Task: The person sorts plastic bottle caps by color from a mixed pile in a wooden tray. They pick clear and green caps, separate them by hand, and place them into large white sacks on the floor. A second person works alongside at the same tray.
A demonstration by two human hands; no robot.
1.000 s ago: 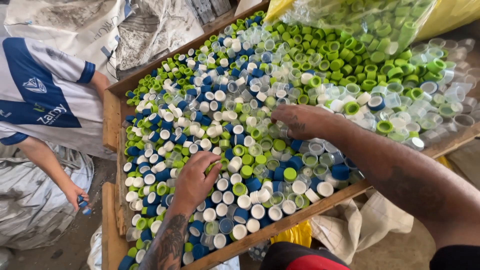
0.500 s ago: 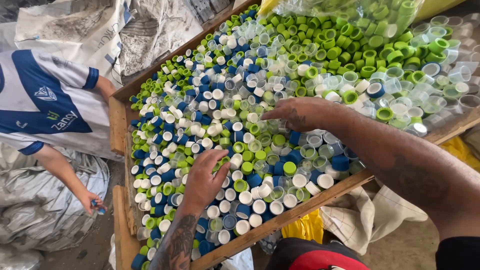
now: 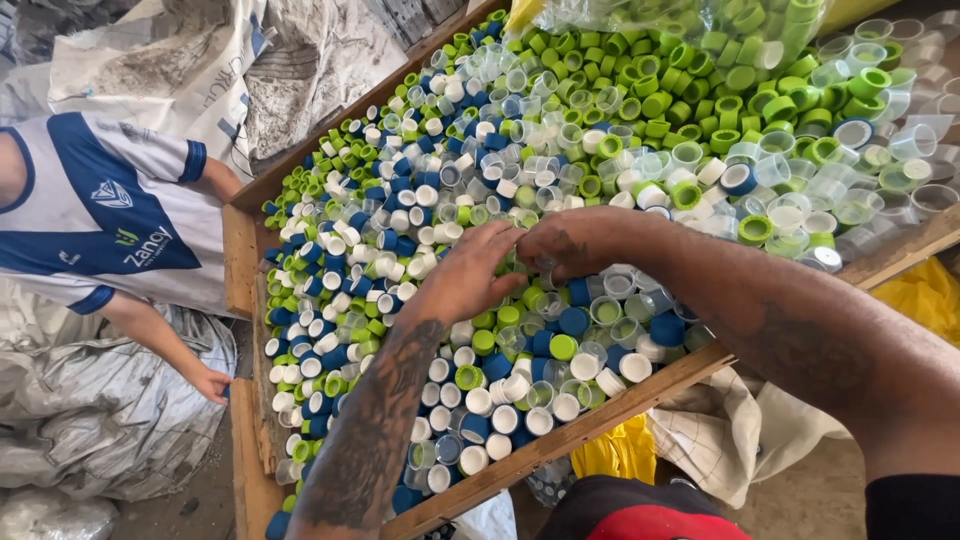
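Left hand (image 3: 468,277) and right hand (image 3: 580,240) meet, fingers curled into the bottle caps (image 3: 400,215); grasp unclear

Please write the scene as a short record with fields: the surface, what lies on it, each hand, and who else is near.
surface: wooden tray with raised rim
contents: bottle caps, loose, in green, blue, white and clear
left hand: palm down on the caps, fingers toward the right hand
right hand: palm down on the caps, close to the left hand
held items: cannot tell, fingers hide the caps below
nearby: second person in blue and white shirt, left of the tray
around: sacks behind the tray
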